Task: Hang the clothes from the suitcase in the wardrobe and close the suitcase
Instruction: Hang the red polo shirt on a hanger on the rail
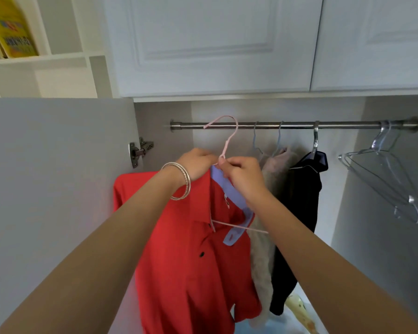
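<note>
Below the rail (295,125), at the left end of the open wardrobe, we hold the red shirt (191,249) on its pink hanger (227,141). The hook rises level with the rail; whether it is already seated over the bar cannot be told from this angle.

Our right hand (241,174) pinches the hanger neck just under the hook, fingers curled tight on the wire. Our left hand (196,165), wrist carrying bangles (182,182), grips the shirt at the collar and shoulder, fingers wrapped in the cloth.

Hazards from this position:

1. Missed rail. If we release before the hook closes over the bar, hanger and shirt probably drop to the wardrobe floor.
2. Slipped shoulder. The lower hanger wire shows at the open collar and the garment sits skewed. If the near shoulder is not seated, the shirt likely slides off once let go.
3. Crowding. A beige garment (266,225) hangs just beside the shirt, with a black one (299,213) next to it. Pushing the hook in sideways may snag their hangers or unseat them.
4. Catching. The bangles sit against the cloth and could drag it as we withdraw.

Empty hangers (381,169) hang well apart at the right end. The suitcase is not in view, so its state cannot be judged.
</note>
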